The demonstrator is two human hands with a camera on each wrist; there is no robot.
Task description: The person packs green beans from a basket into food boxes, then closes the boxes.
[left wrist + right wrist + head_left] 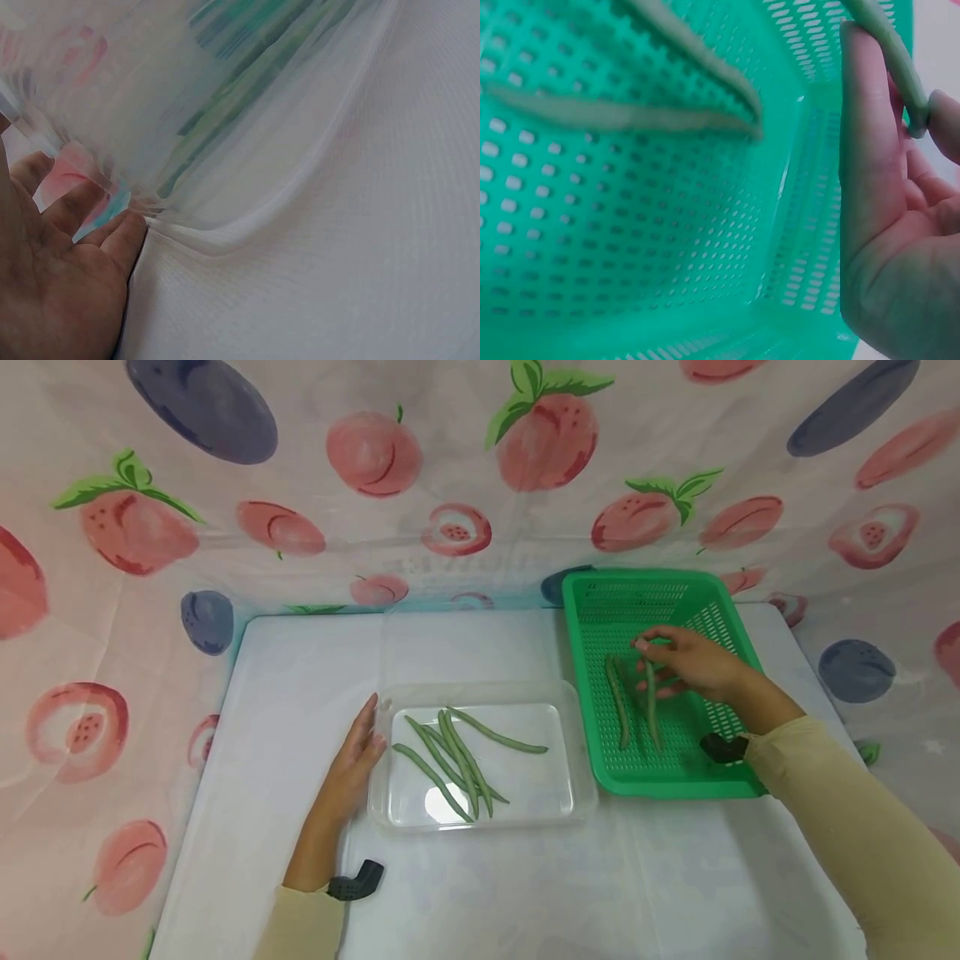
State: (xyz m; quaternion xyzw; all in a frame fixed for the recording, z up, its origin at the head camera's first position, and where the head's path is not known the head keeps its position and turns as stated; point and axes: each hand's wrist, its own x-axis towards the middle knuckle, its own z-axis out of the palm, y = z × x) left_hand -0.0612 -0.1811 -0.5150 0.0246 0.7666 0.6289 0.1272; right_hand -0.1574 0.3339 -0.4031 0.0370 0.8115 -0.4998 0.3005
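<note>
Your right hand pinches a bean over the basket, two o'clock from the clear container, whose nine-o'clock wall your left hand touches, fingers extended.

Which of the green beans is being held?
The bean pinched in the right-hand grip over the green basket; the other beans lie unheld in the basket or the clear container.

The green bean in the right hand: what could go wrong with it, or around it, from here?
The right hand pinches the green bean near one end, so it might slip and drop back into the green basket.
Its dangling length could catch the basket's rim if moved sideways too low.
The left hand touches the clear container; a push might shift the loose beans inside.
</note>
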